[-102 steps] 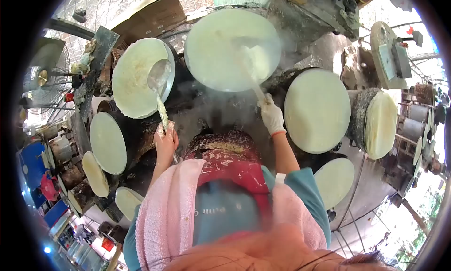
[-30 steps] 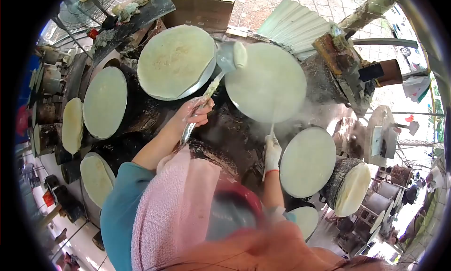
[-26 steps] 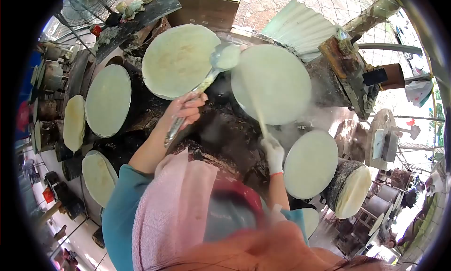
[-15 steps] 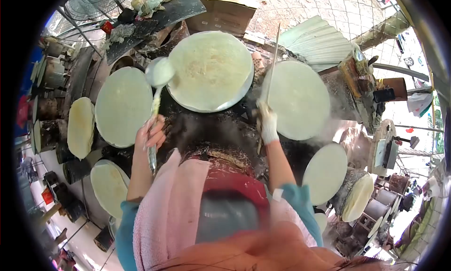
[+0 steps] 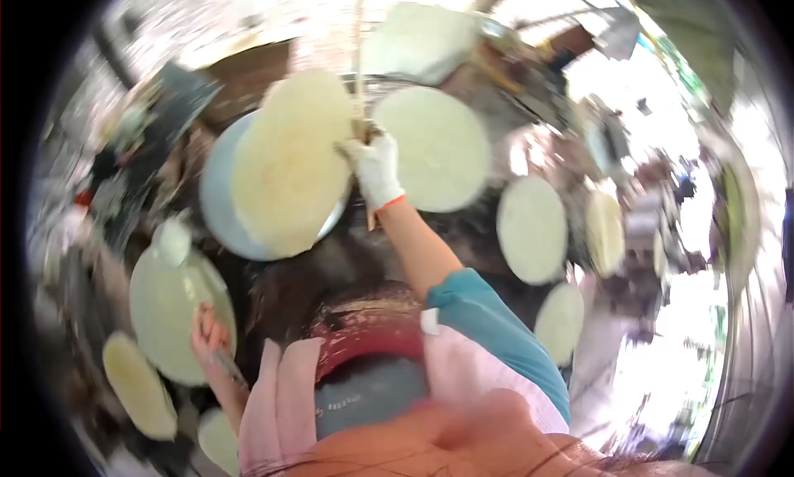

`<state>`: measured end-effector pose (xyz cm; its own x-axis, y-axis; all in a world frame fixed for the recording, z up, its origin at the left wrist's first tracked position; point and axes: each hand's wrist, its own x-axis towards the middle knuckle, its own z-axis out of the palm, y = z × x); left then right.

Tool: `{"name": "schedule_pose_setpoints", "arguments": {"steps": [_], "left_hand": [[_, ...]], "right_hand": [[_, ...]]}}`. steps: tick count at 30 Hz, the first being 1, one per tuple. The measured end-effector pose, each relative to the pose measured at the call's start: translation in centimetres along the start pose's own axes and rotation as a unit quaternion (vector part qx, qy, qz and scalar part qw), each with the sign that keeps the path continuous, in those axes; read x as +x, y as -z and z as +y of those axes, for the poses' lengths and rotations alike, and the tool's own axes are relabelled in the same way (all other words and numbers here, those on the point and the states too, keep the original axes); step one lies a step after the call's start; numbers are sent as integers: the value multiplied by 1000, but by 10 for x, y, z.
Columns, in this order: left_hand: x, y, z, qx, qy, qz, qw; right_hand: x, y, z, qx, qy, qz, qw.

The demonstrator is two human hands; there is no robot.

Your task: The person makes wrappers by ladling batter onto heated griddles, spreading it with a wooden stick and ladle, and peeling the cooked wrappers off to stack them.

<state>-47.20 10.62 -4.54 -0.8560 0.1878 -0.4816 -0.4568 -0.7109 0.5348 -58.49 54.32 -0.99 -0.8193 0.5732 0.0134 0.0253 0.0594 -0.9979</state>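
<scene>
My left hand (image 5: 211, 336), closed round the handle, holds a ladle whose pale bowl (image 5: 172, 242) is over the left batter-covered round (image 5: 182, 312). A white glove covers my right hand (image 5: 377, 169), which is closed round a long thin wooden stick (image 5: 360, 64). Its gloved fingers are at the right edge of a thin pale crepe-like sheet (image 5: 294, 167); blur hides whether they pinch it. That sheet lies off-centre to the right, baring the left part of the blue-grey round plate (image 5: 222, 188) beneath it.
Another pale round (image 5: 432, 150) sits right of my gloved hand. Further rounds stand at the right (image 5: 532, 231) and lower left (image 5: 139, 386). A red bucket-like rim (image 5: 372, 345) is close in front of my body. A cardboard box (image 5: 248, 68) stands behind.
The view has turned, shifting everything in frame. The middle sheet has slid rightward off its plate's left side. My right hand has come to its edge; the ladle is now over the left round.
</scene>
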Motion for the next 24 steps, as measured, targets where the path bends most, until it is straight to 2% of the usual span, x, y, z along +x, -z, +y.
{"name": "schedule_pose_setpoints", "arguments": {"steps": [1, 2, 5, 6, 7, 9, 10, 13, 14, 15, 16, 19, 20, 21, 22, 24], "left_hand": [[7, -8, -2, 3, 0, -33, 999], [22, -27, -12, 10, 17, -63, 998], [24, -59, -36, 31, 34, -96, 994], [23, -72, -44, 40, 40, -102, 993], [31, -92, -60, 47, 50, -108, 992], [23, -121, -94, 56, 59, -123, 989], [18, -136, -116, 47, 64, -131, 988], [0, -164, -182, -15, 82, -167, 982], [-10, -177, -193, -27, 86, -183, 979], [-22, -187, -214, -66, 104, -206, 971], [-36, -199, -234, -71, 102, -202, 972], [-79, -228, -288, -75, 106, -204, 970], [-93, -236, -303, -74, 107, -207, 970], [-106, -244, -313, -68, 101, -198, 973], [-121, -253, -325, -63, 93, -189, 976], [-150, -269, -345, -36, 70, -162, 984]], "right_hand": [[-9, 24, -23, 51, -22, 4, 998], [-32, 105, -63, 13, -32, -4, 999], [-59, 255, -61, -2, -42, -9, 999], [-77, 302, -74, 14, -66, 46, 997], [-76, 362, -92, -163, -142, 77, 973], [-99, 467, -113, -229, -147, 108, 956], [-111, 520, -118, -304, -52, 162, 937], [-107, 687, -160, -430, -56, 136, 891], [-106, 718, -183, -560, -53, 152, 812], [-107, 732, -210, -610, -29, 157, 776], [-109, 730, -236, -667, -49, 177, 722], [-94, 804, -207, -759, 53, 162, 628], [-93, 810, -192, -770, 22, 155, 619], [-83, 835, -159, -765, 36, 138, 628], [-78, 855, -122, -793, -10, 156, 588], [-70, 897, -44, -797, 50, 160, 581]]}}
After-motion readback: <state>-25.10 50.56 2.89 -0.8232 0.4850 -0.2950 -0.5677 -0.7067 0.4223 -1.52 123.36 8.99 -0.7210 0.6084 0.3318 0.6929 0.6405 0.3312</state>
